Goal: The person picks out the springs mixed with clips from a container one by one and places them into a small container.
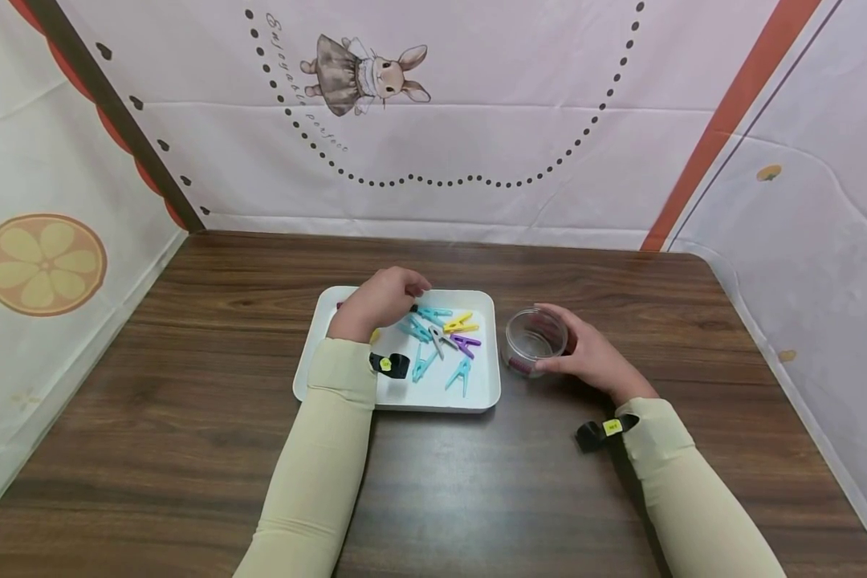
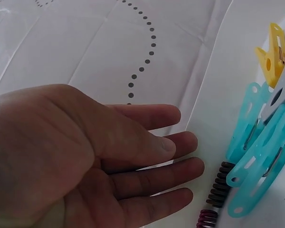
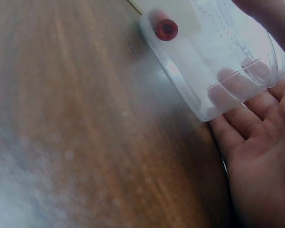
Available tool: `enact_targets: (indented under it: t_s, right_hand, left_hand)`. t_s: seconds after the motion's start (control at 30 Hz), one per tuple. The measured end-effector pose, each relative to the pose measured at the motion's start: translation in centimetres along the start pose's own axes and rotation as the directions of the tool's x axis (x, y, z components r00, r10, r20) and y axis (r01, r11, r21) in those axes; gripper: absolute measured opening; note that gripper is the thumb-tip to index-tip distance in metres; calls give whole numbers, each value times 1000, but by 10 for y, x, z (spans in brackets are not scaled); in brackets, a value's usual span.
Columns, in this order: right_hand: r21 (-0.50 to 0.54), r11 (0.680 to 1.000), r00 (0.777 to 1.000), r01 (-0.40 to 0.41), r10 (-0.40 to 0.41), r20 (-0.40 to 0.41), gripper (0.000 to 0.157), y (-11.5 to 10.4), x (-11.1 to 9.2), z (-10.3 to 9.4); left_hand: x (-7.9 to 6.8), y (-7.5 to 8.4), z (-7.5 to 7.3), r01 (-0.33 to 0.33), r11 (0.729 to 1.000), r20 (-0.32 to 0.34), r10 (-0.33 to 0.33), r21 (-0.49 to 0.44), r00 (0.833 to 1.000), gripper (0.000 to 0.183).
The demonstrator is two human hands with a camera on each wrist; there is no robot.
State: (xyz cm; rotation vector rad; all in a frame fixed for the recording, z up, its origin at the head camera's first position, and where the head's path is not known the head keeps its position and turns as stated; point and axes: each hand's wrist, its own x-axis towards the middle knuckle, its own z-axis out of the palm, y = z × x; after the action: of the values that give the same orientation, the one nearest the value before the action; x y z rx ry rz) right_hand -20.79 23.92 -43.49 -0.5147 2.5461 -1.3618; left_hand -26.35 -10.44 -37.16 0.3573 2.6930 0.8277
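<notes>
My left hand (image 1: 383, 303) hovers over the far side of a white tray (image 1: 400, 395), fingers fairly straight, thumb lying across them, nothing visible between them. In the left wrist view, a dark brown spring (image 2: 219, 185) and a maroon spring (image 2: 207, 218) lie near its fingertips, beside turquoise clothespins (image 2: 266, 166). On the table right of the tray, my right hand (image 1: 588, 353) grips a clear plastic jar (image 1: 513, 352) round its side, thumb near and fingers behind. A red spring (image 3: 166, 30) shows end-on at the jar's bottom in the right wrist view.
Several clothespins lie in the tray: a yellow one (image 1: 461, 323), a purple one (image 1: 466, 344), a grey one (image 1: 441, 340) and turquoise ones (image 1: 460, 376). The brown wooden table (image 1: 470, 498) meets a printed cloth (image 1: 506, 144) at the back and sides.
</notes>
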Motion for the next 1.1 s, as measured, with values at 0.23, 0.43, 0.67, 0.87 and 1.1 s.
enact_targets:
  t_s: [0.23,0.43,0.67,0.87,1.1]
  right_hand:
    - [4,1000,1000,3,-3,4,89,2,1,0]
    - [1,1000,1000,18,-18,1,88,3,1,1]
    - [38,998,998,60,-59,-6,86,4,1,2]
    - [35,998,998,56,-55,-9,85,6,2,1]
    - [2,1000,1000,22,-22,6,86,4,2,0]
  left_hand:
    - [2,-1,2,32,999,35,-33,13,999,45]
    - [1,-2,2,13,999,47,-15,37,999,44]
    - [0,-3,2,15,998,27,-17,61,1000,42]
    - [-1,-3,2,36,996,9,-37,77,999,43]
    - [0,-5,2,49,994,13,-51,102,999,42]
